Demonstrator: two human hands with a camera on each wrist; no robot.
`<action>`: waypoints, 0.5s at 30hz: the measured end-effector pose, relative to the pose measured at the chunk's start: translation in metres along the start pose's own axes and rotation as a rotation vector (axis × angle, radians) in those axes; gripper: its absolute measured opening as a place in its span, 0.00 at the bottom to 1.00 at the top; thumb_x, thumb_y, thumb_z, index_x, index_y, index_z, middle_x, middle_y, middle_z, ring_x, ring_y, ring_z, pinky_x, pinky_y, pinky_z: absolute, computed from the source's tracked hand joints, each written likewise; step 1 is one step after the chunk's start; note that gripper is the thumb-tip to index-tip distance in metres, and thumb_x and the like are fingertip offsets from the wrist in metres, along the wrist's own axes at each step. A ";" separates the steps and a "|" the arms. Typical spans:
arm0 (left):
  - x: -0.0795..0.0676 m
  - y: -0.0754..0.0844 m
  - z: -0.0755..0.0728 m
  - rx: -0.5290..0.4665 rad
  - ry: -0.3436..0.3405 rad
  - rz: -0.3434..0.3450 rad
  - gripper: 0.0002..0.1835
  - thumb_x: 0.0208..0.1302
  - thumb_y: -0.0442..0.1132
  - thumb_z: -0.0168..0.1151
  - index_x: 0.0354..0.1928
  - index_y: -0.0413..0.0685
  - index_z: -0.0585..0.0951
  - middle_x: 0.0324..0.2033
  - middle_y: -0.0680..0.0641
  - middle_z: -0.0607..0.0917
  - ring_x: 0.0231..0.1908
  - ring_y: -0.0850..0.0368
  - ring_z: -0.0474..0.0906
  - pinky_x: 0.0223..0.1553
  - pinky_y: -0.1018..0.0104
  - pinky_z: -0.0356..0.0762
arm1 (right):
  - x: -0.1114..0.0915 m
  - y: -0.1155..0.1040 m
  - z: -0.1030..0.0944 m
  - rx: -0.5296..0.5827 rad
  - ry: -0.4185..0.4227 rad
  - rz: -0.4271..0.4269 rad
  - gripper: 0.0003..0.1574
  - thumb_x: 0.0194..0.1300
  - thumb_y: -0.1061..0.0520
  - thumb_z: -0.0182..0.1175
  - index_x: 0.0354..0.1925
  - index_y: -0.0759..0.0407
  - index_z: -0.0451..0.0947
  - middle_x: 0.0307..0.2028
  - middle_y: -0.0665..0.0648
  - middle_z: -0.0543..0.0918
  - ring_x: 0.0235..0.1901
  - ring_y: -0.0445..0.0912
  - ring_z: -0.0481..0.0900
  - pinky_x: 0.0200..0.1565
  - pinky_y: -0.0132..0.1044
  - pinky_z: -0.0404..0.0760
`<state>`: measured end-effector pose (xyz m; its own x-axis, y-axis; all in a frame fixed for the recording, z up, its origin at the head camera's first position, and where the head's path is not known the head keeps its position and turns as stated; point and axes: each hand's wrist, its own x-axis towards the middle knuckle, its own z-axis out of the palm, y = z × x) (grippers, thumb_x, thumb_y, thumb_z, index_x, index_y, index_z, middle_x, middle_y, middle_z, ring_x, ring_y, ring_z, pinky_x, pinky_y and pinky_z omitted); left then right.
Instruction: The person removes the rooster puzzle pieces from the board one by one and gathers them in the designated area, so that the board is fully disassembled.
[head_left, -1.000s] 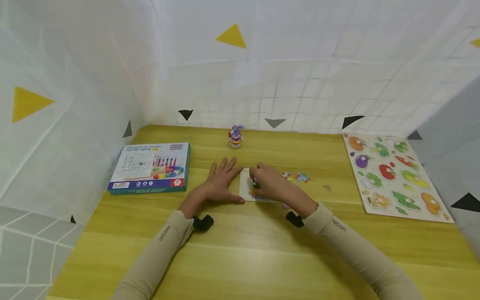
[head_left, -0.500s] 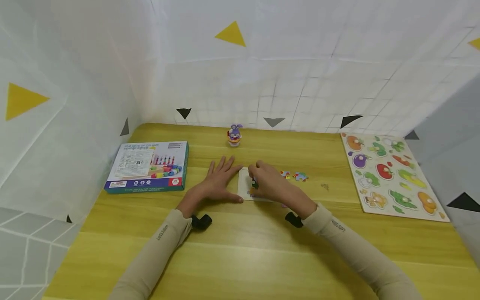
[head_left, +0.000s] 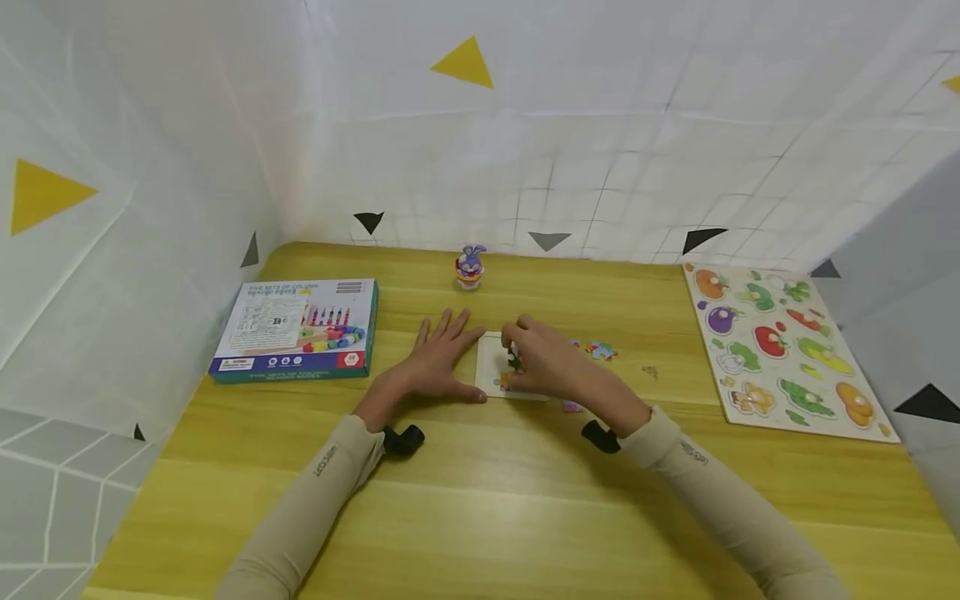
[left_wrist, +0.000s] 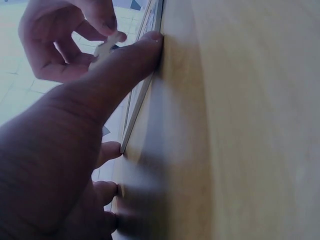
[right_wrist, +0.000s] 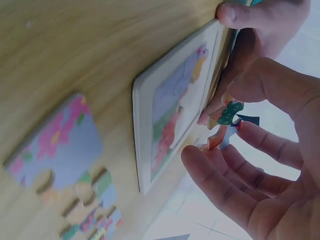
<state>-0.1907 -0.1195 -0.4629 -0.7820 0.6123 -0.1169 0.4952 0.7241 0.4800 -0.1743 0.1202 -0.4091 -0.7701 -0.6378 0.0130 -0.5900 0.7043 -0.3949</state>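
My right hand (head_left: 551, 362) pinches a small jigsaw piece (right_wrist: 231, 112) between thumb and fingers, just above the framed puzzle board (head_left: 489, 354). Green and orange show on the piece. Several fitted pieces lie in the board (right_wrist: 172, 92), while part of its pale base shows bare. Flat on the table with fingers spread, my left hand (head_left: 435, 367) touches the board's left edge with its thumb and forefinger. To the board's right are loose pieces, among them a pink-flowered corner piece (right_wrist: 65, 137) and a blue one (head_left: 602, 350).
A boxed bead toy (head_left: 296, 329) lies at the left of the wooden table (head_left: 480, 517). Behind the board stands a purple rabbit figure (head_left: 470, 268). A vegetable peg puzzle (head_left: 787, 358) lies at the right, and white sheeting hangs behind the table.
My right hand has lifted slightly and shifted a little right, with the jigsaw piece now showing more between its fingers. The left hand stays at the board's edge.
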 end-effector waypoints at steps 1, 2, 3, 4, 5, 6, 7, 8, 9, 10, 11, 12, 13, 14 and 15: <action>0.000 0.000 -0.001 0.001 -0.001 -0.002 0.60 0.51 0.72 0.69 0.80 0.56 0.53 0.79 0.42 0.39 0.76 0.40 0.26 0.69 0.36 0.22 | -0.001 0.000 -0.002 -0.007 -0.002 -0.002 0.26 0.54 0.57 0.75 0.48 0.63 0.76 0.42 0.58 0.75 0.30 0.44 0.73 0.33 0.37 0.76; 0.000 0.001 -0.001 0.001 -0.002 -0.004 0.60 0.51 0.71 0.69 0.80 0.55 0.53 0.79 0.42 0.39 0.76 0.40 0.26 0.69 0.36 0.22 | -0.002 -0.001 -0.004 -0.017 -0.005 -0.004 0.25 0.54 0.57 0.74 0.48 0.62 0.76 0.42 0.58 0.75 0.30 0.44 0.73 0.33 0.37 0.76; 0.000 0.001 -0.002 -0.001 -0.003 -0.005 0.60 0.51 0.71 0.69 0.80 0.55 0.53 0.79 0.42 0.39 0.76 0.40 0.26 0.69 0.36 0.22 | -0.003 0.000 -0.005 -0.024 -0.007 -0.009 0.25 0.54 0.57 0.74 0.48 0.62 0.77 0.42 0.58 0.75 0.30 0.44 0.72 0.33 0.37 0.76; 0.000 0.001 -0.002 0.001 -0.004 -0.004 0.60 0.51 0.71 0.69 0.80 0.55 0.53 0.79 0.42 0.39 0.76 0.40 0.26 0.69 0.36 0.22 | -0.004 0.000 -0.006 -0.035 -0.009 -0.013 0.25 0.55 0.56 0.75 0.48 0.62 0.77 0.42 0.58 0.75 0.30 0.45 0.73 0.33 0.37 0.76; 0.001 0.001 -0.002 0.002 -0.006 -0.005 0.60 0.51 0.72 0.69 0.80 0.56 0.53 0.79 0.42 0.38 0.76 0.40 0.26 0.69 0.36 0.22 | -0.005 0.000 -0.007 -0.041 -0.011 -0.012 0.25 0.55 0.55 0.75 0.48 0.62 0.78 0.42 0.59 0.76 0.30 0.45 0.73 0.33 0.38 0.76; 0.001 0.001 -0.002 0.004 -0.006 -0.005 0.60 0.51 0.72 0.68 0.80 0.56 0.53 0.79 0.43 0.38 0.76 0.40 0.26 0.69 0.36 0.22 | -0.007 0.000 -0.008 -0.047 -0.009 -0.017 0.25 0.55 0.55 0.76 0.48 0.62 0.78 0.42 0.59 0.76 0.31 0.45 0.73 0.33 0.38 0.77; 0.001 0.000 -0.002 0.008 -0.004 -0.004 0.60 0.51 0.72 0.68 0.80 0.56 0.53 0.79 0.43 0.38 0.76 0.40 0.26 0.69 0.36 0.22 | -0.008 0.001 -0.009 -0.055 -0.005 -0.022 0.26 0.55 0.54 0.77 0.47 0.62 0.78 0.42 0.59 0.76 0.31 0.45 0.73 0.34 0.38 0.77; 0.002 0.000 -0.002 0.010 -0.001 -0.002 0.60 0.51 0.72 0.68 0.80 0.56 0.53 0.79 0.43 0.39 0.76 0.40 0.26 0.69 0.36 0.22 | -0.009 0.002 -0.010 -0.061 -0.002 -0.027 0.26 0.54 0.53 0.77 0.47 0.62 0.78 0.42 0.59 0.76 0.31 0.45 0.73 0.34 0.38 0.77; 0.002 0.000 -0.002 0.013 0.001 -0.002 0.60 0.51 0.72 0.68 0.80 0.56 0.53 0.79 0.43 0.39 0.76 0.40 0.26 0.69 0.36 0.22 | -0.011 0.003 -0.010 -0.068 0.002 -0.032 0.27 0.54 0.53 0.78 0.47 0.62 0.79 0.41 0.59 0.76 0.31 0.45 0.73 0.34 0.38 0.77; 0.002 0.000 -0.002 0.016 0.002 -0.002 0.60 0.51 0.73 0.68 0.80 0.56 0.53 0.79 0.43 0.39 0.76 0.40 0.27 0.69 0.36 0.22 | -0.012 0.004 -0.011 -0.076 0.004 -0.037 0.27 0.54 0.53 0.78 0.47 0.62 0.79 0.41 0.59 0.76 0.31 0.45 0.73 0.34 0.39 0.77; 0.002 0.001 -0.002 0.017 0.003 -0.003 0.60 0.50 0.72 0.69 0.80 0.56 0.53 0.79 0.42 0.39 0.76 0.40 0.26 0.69 0.36 0.22 | -0.013 0.005 -0.011 -0.075 0.004 -0.041 0.28 0.53 0.52 0.78 0.47 0.63 0.79 0.41 0.59 0.76 0.31 0.45 0.73 0.34 0.38 0.77; 0.002 0.001 -0.002 0.015 0.001 -0.005 0.61 0.50 0.72 0.69 0.80 0.56 0.53 0.79 0.42 0.39 0.76 0.40 0.26 0.69 0.36 0.22 | -0.014 0.005 -0.011 -0.072 0.005 -0.045 0.28 0.53 0.52 0.78 0.47 0.63 0.79 0.41 0.59 0.76 0.31 0.45 0.73 0.34 0.38 0.77; 0.002 0.001 -0.002 0.012 0.000 -0.007 0.60 0.50 0.72 0.69 0.80 0.56 0.54 0.79 0.42 0.39 0.76 0.40 0.26 0.69 0.36 0.22 | -0.016 0.006 -0.011 -0.069 0.005 -0.044 0.27 0.53 0.52 0.79 0.47 0.62 0.79 0.40 0.58 0.76 0.31 0.45 0.73 0.34 0.38 0.77; 0.002 0.002 -0.002 0.006 -0.002 -0.008 0.61 0.50 0.72 0.70 0.80 0.56 0.54 0.79 0.42 0.39 0.76 0.40 0.26 0.69 0.36 0.22 | -0.017 0.007 -0.011 -0.064 0.004 -0.043 0.27 0.53 0.53 0.79 0.46 0.62 0.79 0.40 0.58 0.76 0.32 0.45 0.72 0.34 0.38 0.76; 0.001 0.002 -0.001 0.005 -0.004 -0.010 0.61 0.50 0.72 0.70 0.80 0.56 0.54 0.79 0.42 0.39 0.76 0.40 0.26 0.69 0.36 0.22 | -0.019 0.008 -0.012 -0.062 0.007 -0.042 0.27 0.52 0.53 0.79 0.46 0.62 0.80 0.39 0.58 0.76 0.32 0.45 0.72 0.34 0.38 0.76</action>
<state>-0.1914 -0.1178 -0.4610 -0.7851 0.6066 -0.1251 0.4895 0.7314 0.4749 -0.1673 0.1412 -0.4017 -0.7456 -0.6655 0.0352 -0.6360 0.6947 -0.3360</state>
